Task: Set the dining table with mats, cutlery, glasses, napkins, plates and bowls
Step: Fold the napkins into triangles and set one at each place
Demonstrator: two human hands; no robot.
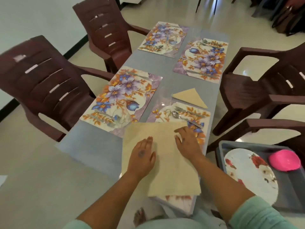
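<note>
Right of the grey dining table, a grey rectangular tray held a white floral plate and a pink bowl. On that table's near end I pressed both flat hands, left hand and right hand, fingers straight, onto a beige cloth napkin. It covered part of a floral mat. No writing was legible.

so there's four dark brown plastic chairs around the bench, two on the left: a near one and a far one, both with slatted backs, and two on the right: one by the middle, one closer in. Grey bin sits on that closer one. Floor is pale glossy tile, white wall on the left with a black skirting strip
</note>
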